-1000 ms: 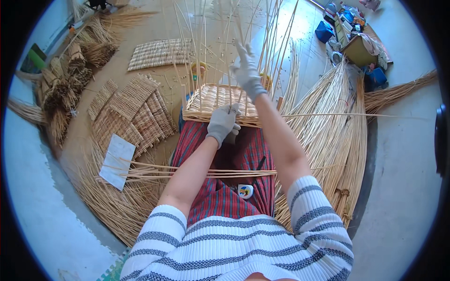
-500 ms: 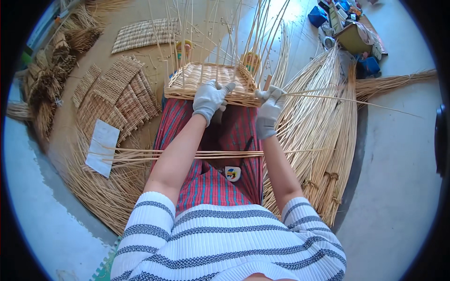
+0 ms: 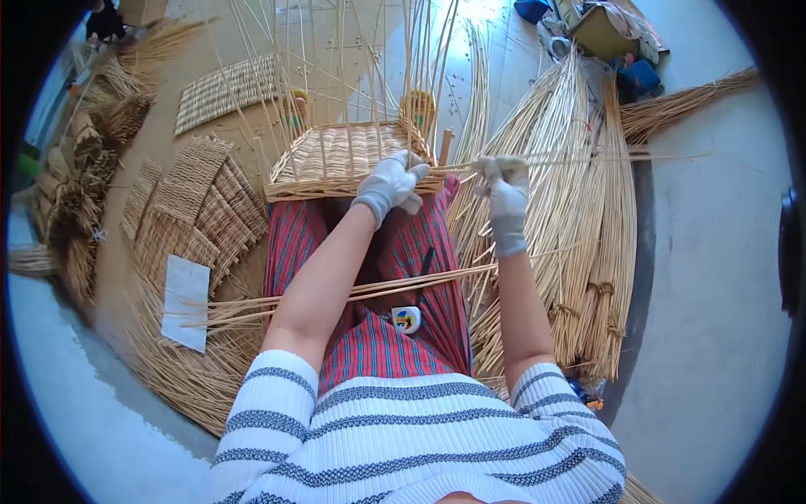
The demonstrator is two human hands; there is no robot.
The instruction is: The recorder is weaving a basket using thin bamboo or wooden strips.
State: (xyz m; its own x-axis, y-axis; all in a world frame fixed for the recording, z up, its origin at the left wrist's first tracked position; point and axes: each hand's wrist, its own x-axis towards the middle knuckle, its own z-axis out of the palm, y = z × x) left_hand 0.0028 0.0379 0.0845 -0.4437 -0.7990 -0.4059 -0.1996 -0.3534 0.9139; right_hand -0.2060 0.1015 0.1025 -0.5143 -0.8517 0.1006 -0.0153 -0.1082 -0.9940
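Observation:
A shallow rectangular woven basket (image 3: pixel 323 155) with many tall upright stakes rests over the red striped cloth (image 3: pixel 294 244) on my lap. My gloved left hand (image 3: pixel 391 181) grips its near edge toward the right-hand end. Just right of the basket, my gloved right hand (image 3: pixel 502 183) is closed on a long pale cane (image 3: pixel 604 157) that runs from the basket rim out to the right. A wooden piece (image 3: pixel 445 147) stands at the basket's right end. Lower on my lap lie several loose canes (image 3: pixel 420 278), a small white case (image 3: pixel 405 320) and a dark slim object (image 3: pixel 426 265).
Woven mats (image 3: pixel 193 181) and another mat (image 3: pixel 227 92) lie left and ahead, near a white sheet (image 3: pixel 185 302) and dark straw bundles (image 3: pixel 80 193). Long pale cane bundles (image 3: pixel 588 252) spread along my right. My sandalled feet (image 3: pixel 417 107) show beyond the basket. Blue containers (image 3: pixel 638 77) stand back right.
My right hand came down from above the basket, fingers apart, to close at its right corner, then moved right along the cane, away from the rim. My left hand stays on the near edge.

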